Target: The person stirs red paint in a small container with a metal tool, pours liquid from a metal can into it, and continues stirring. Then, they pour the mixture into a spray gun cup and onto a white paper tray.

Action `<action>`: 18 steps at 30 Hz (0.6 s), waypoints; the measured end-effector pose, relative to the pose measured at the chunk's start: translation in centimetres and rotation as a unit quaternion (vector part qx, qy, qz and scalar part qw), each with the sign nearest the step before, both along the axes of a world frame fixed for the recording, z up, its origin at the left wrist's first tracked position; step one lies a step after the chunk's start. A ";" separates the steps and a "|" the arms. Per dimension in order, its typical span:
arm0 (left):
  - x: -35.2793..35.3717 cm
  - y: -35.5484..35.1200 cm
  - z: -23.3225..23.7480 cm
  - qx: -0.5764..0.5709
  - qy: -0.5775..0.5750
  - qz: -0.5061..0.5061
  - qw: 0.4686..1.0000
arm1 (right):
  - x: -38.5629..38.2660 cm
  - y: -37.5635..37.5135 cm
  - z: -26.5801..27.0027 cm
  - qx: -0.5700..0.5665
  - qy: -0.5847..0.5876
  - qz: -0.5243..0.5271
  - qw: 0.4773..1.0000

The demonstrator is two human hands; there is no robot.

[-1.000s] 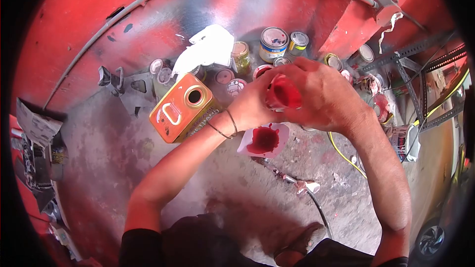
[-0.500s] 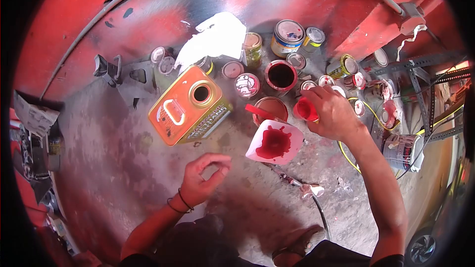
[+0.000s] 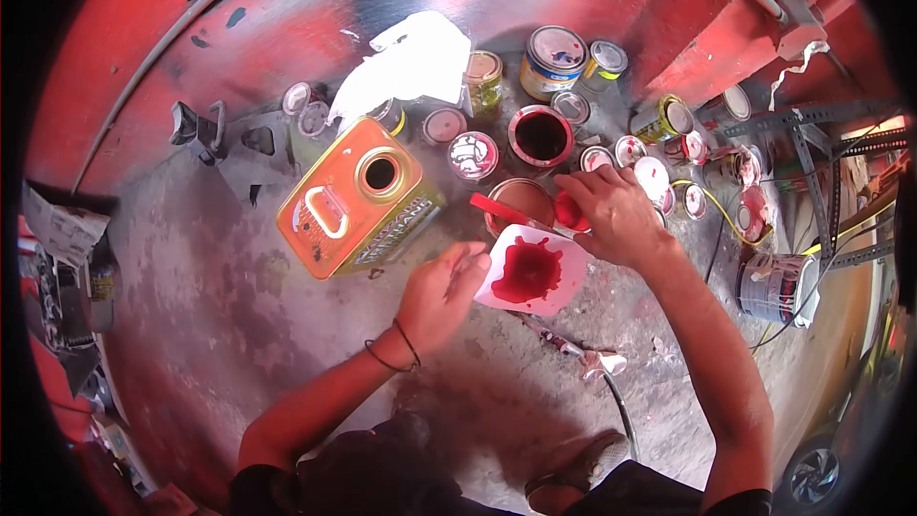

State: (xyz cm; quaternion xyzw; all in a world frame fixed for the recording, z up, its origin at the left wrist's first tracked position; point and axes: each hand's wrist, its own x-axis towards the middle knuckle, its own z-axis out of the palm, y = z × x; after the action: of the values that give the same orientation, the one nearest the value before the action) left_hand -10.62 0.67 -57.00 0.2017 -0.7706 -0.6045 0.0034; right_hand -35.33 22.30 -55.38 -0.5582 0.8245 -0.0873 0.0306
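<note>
A white plastic container (image 3: 570, 285) with a pool of dark red paint (image 3: 527, 269) inside stands in front of me. My left hand (image 3: 441, 294) is at its left rim, fingers curled and closed on the edge, slightly blurred. Above its right rim, my right hand (image 3: 621, 215) grips a small red cup (image 3: 570, 213), partly hidden behind the fingers. Close behind the container is an open can (image 3: 523, 196) of brownish paint, with a flat red stick (image 3: 501, 208) lying across its top.
To the left stands a large orange urethane tin (image 3: 330, 205), its round mouth uncapped. An open can of dark paint (image 3: 541, 137) and several lidded cans (image 3: 554, 62) line the wall. A hose with a spray-gun-like fitting (image 3: 592, 360) lies on the floor, near my foot (image 3: 587, 468).
My left hand has moved right and up to the white container's rim. My right hand has shifted slightly left with the red cup, now nearer the container.
</note>
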 end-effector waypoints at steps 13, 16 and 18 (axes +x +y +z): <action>-1.5 1.4 -1.7 -0.047 0.049 0.015 0.998 | 14.0 9.5 -0.1 0.003 -0.275 -0.154 0.949; -1.5 1.7 -1.6 -0.040 0.026 0.025 0.999 | 16.6 8.3 -4.7 0.015 -0.330 -0.166 0.929; -1.5 1.8 -1.1 -0.053 0.021 0.020 0.998 | 17.7 7.7 -7.3 0.043 -0.349 -0.202 0.914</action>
State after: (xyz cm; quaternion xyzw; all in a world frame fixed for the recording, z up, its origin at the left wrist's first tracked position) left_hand -12.15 2.45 -58.15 0.2038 -0.7974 -0.5664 0.0426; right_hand -17.66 30.03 -62.73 -0.3122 0.8593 -0.2455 0.3222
